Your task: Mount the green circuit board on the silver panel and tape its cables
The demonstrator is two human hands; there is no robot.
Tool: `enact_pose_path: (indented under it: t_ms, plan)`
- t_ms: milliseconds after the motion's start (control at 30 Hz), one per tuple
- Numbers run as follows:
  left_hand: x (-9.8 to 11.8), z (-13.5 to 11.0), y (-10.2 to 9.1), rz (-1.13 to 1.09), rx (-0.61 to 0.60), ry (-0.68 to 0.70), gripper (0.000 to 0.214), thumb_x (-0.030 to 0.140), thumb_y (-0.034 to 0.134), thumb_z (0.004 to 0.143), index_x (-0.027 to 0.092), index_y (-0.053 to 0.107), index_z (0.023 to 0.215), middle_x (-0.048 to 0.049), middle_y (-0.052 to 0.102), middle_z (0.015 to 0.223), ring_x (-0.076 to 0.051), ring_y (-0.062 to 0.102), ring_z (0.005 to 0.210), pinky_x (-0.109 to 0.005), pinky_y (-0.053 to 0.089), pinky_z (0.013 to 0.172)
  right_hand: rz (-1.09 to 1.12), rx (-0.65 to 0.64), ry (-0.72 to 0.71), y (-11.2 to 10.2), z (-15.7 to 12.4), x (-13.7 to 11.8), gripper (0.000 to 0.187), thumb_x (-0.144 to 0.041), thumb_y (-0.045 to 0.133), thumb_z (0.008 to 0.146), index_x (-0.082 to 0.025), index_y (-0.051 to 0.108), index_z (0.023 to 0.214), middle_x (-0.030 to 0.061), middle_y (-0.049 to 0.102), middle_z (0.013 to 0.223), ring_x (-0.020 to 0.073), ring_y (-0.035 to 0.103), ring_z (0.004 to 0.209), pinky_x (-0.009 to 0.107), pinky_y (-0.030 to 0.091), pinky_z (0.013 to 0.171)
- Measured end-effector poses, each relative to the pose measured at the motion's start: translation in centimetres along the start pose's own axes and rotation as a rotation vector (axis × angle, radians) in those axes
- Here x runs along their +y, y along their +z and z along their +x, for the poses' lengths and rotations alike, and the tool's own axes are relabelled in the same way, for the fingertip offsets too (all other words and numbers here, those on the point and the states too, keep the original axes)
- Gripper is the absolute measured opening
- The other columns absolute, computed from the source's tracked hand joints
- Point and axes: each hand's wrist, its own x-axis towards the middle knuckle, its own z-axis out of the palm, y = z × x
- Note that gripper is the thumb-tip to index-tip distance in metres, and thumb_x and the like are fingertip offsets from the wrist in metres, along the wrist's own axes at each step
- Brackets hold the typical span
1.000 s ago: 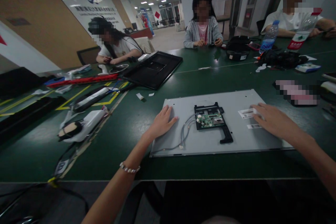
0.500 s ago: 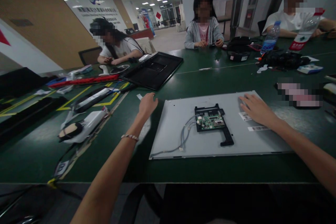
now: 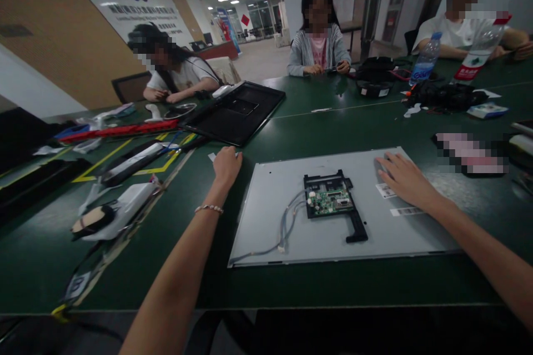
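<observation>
A grey metal-backed screen panel lies flat on the table. A green circuit board sits near its middle in a black plastic bracket. Grey cables run from the board to the panel's near left corner. My right hand rests open on the panel's right part, fingers stretched out beside a white label. To the left of the panel, my left hand is on the table with curled fingers; their inner side is hidden. A small white strip lies against it.
Beyond my left hand lies a black monitor housing. Tools and a white device with a strap are on the left. Two bottles, black gear and a phone-like item lie right. Several people sit around the table.
The camera view has shifted slightly, so the panel appears lower and a little further left. Both hands keep about the same places beside and on the panel.
</observation>
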Motion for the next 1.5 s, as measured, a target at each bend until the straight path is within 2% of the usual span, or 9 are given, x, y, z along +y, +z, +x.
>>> enact_pose_path:
  t_ms: [133, 233, 333, 400, 500, 600, 800, 1100, 1500]
  plan:
    - [3.9, -2.7, -1.5, -0.220, 0.016, 0.272, 0.034, 0.031, 0.043, 0.095, 0.013, 0.062, 0.117, -0.0156, 0.064, 0.123, -0.027, 0.057, 0.119, -0.041, 0.043, 0.104, 0.023, -0.001, -0.002, 0.0, 0.1, -0.1, 0.055, -0.042, 0.033, 0.098, -0.013, 0.053, 0.141, 0.0205, 0.048, 0.146, 0.0412, 0.041, 0.136, 0.055, 0.037, 0.109]
    - [6.9, -6.4, -3.5, -0.482, -0.236, 0.539, 0.042, 0.037, 0.048, 0.094, 0.018, 0.056, 0.131, -0.0106, 0.062, 0.131, -0.023, 0.059, 0.118, -0.040, 0.044, 0.105, 0.042, 0.005, -0.003, 0.0, 0.1, 0.0, 0.055, -0.043, 0.034, 0.098, -0.013, 0.052, 0.141, 0.0207, 0.047, 0.146, 0.0410, 0.040, 0.137, 0.056, 0.037, 0.110]
    - [8.7, -9.7, -5.4, -0.642, -0.517, 0.727, 0.067, 0.047, 0.058, 0.089, 0.023, 0.038, 0.148, -0.0109, 0.044, 0.151, -0.026, 0.045, 0.136, -0.043, 0.040, 0.111, 0.058, 0.002, -0.005, -0.1, 0.1, 0.0, 0.055, -0.043, 0.034, 0.098, -0.015, 0.052, 0.142, 0.0197, 0.047, 0.146, 0.0401, 0.039, 0.138, 0.056, 0.037, 0.109]
    - [9.3, -11.1, -6.1, -0.694, -0.648, 0.783, 0.086, 0.050, 0.067, 0.083, 0.024, 0.027, 0.154, -0.0126, 0.031, 0.158, -0.029, 0.034, 0.143, -0.046, 0.032, 0.117, 0.064, 0.007, -0.005, -0.2, 0.1, -0.1, 0.054, -0.043, 0.034, 0.098, -0.015, 0.052, 0.141, 0.0187, 0.048, 0.146, 0.0392, 0.039, 0.138, 0.055, 0.037, 0.110]
    - [9.7, -12.1, -6.1, -0.758, -0.742, 0.791, 0.101, 0.052, 0.075, 0.075, 0.025, 0.021, 0.156, -0.0136, 0.022, 0.162, -0.033, 0.024, 0.148, -0.050, 0.021, 0.122, 0.062, 0.016, -0.004, -0.3, 0.1, -0.2, 0.054, -0.044, 0.033, 0.099, -0.016, 0.053, 0.140, 0.0176, 0.048, 0.146, 0.0383, 0.039, 0.139, 0.054, 0.037, 0.110]
    - [9.9, -12.5, -5.5, -0.819, -0.754, 0.756, 0.103, 0.050, 0.077, 0.074, 0.025, 0.021, 0.157, -0.0131, 0.021, 0.162, -0.033, 0.022, 0.148, -0.052, 0.016, 0.123, 0.046, 0.013, -0.005, -0.5, 0.0, -0.4, 0.053, -0.043, 0.033, 0.099, -0.016, 0.052, 0.140, 0.0185, 0.048, 0.147, 0.0394, 0.039, 0.139, 0.056, 0.038, 0.109]
    - [9.9, -13.1, -4.9, -0.893, -0.739, 0.724, 0.102, 0.046, 0.078, 0.073, 0.028, 0.022, 0.157, -0.0124, 0.021, 0.162, -0.034, 0.020, 0.149, -0.053, 0.014, 0.123, 0.060, 0.020, 0.001, -0.8, 0.0, -0.7, 0.051, -0.043, 0.033, 0.098, -0.021, 0.051, 0.141, 0.0163, 0.049, 0.146, 0.0395, 0.038, 0.139, 0.058, 0.039, 0.107]
    - [10.2, -13.7, -5.0, -0.852, -0.725, 0.722, 0.106, 0.049, 0.077, 0.073, 0.027, 0.018, 0.158, -0.0133, 0.017, 0.163, -0.036, 0.017, 0.149, -0.054, 0.014, 0.122, 0.047, -0.008, 0.006, -1.4, 0.0, -1.1, 0.053, -0.042, 0.031, 0.099, -0.016, 0.051, 0.140, 0.0192, 0.048, 0.147, 0.0398, 0.039, 0.138, 0.056, 0.039, 0.107]
    - [9.7, -13.8, -4.5, -0.865, -0.736, 0.756, 0.116, 0.047, 0.080, 0.070, 0.027, 0.009, 0.159, -0.0134, 0.013, 0.164, -0.036, 0.015, 0.150, -0.054, 0.011, 0.123, 0.028, 0.008, -0.012, -0.9, -0.2, -0.8, 0.053, -0.042, 0.031, 0.099, -0.017, 0.052, 0.141, 0.0171, 0.048, 0.147, 0.0388, 0.039, 0.139, 0.055, 0.040, 0.107]
